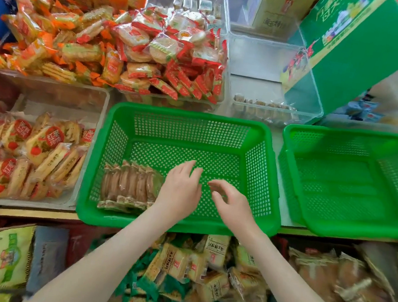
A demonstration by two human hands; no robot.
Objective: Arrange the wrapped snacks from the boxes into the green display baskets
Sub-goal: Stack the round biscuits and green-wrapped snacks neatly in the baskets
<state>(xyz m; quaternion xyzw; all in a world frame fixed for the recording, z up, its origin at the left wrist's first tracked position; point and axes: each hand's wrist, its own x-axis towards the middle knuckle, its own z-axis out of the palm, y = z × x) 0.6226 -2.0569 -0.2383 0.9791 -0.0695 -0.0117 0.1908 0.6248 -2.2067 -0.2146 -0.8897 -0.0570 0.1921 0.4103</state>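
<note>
In centre green basket point(192, 116), at 8 o'clock: one short row of wrapped snacks point(126, 184), stood on edge; rest of floor was bare. Left hand point(179, 189): fingers straight, at row's right end, gripped nothing. Right hand point(232, 202): loosely curled, hovered empty. At 3 o'clock, second green basket point(345, 134) held nothing. At 6 o'clock, loose snack pile point(201, 265) awaited transfer. Judged: task barely begun.

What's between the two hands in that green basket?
Only bare mesh floor of the green basket separates left hand and right hand, in the head view.
</note>
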